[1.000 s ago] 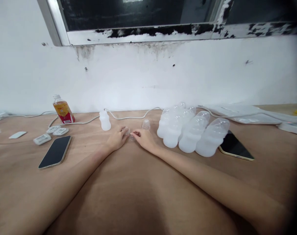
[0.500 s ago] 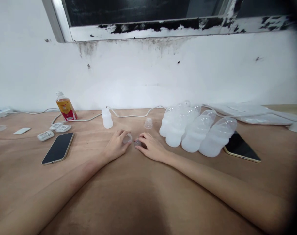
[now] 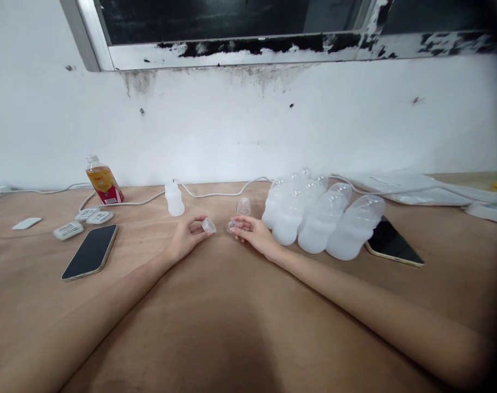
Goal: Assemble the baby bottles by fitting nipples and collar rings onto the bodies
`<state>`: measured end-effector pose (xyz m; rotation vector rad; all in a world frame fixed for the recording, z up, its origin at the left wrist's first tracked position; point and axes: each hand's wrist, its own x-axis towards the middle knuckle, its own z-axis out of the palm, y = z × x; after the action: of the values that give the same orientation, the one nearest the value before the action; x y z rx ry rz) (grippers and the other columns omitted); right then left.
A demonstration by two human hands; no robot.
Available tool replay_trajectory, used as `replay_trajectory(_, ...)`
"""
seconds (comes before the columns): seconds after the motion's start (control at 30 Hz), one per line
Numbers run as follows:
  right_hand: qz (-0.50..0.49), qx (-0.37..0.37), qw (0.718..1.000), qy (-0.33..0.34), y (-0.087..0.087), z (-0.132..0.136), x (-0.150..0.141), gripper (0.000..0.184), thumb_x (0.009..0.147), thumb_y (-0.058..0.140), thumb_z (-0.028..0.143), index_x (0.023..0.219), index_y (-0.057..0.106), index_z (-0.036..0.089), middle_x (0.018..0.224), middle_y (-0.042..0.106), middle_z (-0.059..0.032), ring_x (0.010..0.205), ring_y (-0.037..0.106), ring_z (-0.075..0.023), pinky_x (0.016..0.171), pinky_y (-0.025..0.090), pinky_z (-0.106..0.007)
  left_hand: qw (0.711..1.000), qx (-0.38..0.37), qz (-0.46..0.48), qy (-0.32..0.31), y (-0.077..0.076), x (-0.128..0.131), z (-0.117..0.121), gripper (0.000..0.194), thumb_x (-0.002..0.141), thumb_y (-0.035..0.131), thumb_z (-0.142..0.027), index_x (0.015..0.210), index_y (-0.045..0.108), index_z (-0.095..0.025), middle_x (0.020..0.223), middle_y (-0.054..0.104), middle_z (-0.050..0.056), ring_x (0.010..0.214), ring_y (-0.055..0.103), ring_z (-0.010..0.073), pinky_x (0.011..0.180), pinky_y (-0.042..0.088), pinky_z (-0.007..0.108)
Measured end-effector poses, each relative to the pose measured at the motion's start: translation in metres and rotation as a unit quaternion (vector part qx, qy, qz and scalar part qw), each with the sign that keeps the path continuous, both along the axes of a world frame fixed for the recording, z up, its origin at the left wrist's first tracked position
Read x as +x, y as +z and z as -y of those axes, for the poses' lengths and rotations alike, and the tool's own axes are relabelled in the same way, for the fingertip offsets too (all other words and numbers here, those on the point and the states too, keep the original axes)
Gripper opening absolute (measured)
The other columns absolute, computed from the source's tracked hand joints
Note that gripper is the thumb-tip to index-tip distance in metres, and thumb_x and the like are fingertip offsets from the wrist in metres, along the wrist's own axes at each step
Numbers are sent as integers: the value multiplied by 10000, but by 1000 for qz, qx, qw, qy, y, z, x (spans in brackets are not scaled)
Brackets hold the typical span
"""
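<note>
My left hand (image 3: pixel 185 239) is closed, pinching a translucent screw ring (image 3: pixel 208 225) between thumb and fingers, tilted over the table. Facing it, my right hand (image 3: pixel 255 236) grips a small clear, soft-looking bottle teat (image 3: pixel 231 224) with its fingertips. The two pieces are a short gap apart. A clear domed cap (image 3: pixel 243 206) stands just behind my right fingers. Farther back on the left, an open white baby bottle body (image 3: pixel 175 200) stands upright. To the right of my right hand, several white bottles with clear domed caps (image 3: pixel 348 232) stand close together.
A dark phone (image 3: pixel 90 252) lies at left, near white labelled packs (image 3: pixel 68 230) and a drink bottle (image 3: pixel 104 180). Another phone (image 3: pixel 394 243) lies partly behind the capped bottles. A white cable (image 3: pixel 219 195) runs along the wall, beside plastic bags (image 3: pixel 396 188).
Both hands have lifted slightly. The ring in my left hand has tilted, and the teat in my right fingers shows more clearly. The whole view has shifted a little.
</note>
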<state>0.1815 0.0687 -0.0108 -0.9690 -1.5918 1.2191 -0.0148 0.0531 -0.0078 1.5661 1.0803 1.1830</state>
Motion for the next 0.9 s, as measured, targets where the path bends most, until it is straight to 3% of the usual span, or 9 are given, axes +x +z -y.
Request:
replay_trajectory(0.2,-29,26,998,-58,4,3,1,346,633,605,241,960,571,132,657,479,28,511,421,-56,495,368,-208,1000,2,21,-17,-1,3,1,397,574,688,-239,889,466,-145,918,630,52,902,585,200,881,411,403)
replay_trajectory(0.37,-24,52,995,-83,2,2,3,361,719,507,299,1036,546,131,645,475,25,494,417,-63,500,366,-226,999,-7,18,-27,-1,3,2,382,582,683,-237,873,454,-145,941,616,59,902,584,202,868,418,413)
replay_trajectory(0.53,-40,60,993,-89,-3,-4,1,365,699,533,290,1025,489,131,686,488,16,539,451,-78,477,375,-213,999,7,10,-30,-1,3,2,365,587,677,-240,859,454,-144,944,606,60,906,575,197,857,419,409)
replay_trajectory(0.7,31,194,975,-103,-1,6,-2,253,712,553,265,939,477,182,764,561,-6,682,527,-113,568,409,-227,991,102,-85,0,0,3,2,309,612,659,-237,857,499,-140,967,580,75,887,554,193,808,431,377)
replay_trajectory(0.9,184,370,907,-85,6,23,-4,121,779,486,208,876,558,197,800,579,-22,728,517,-132,640,420,-263,992,101,-40,-66,-1,10,5,434,632,641,-184,1009,430,-145,965,580,71,933,545,180,861,408,359)
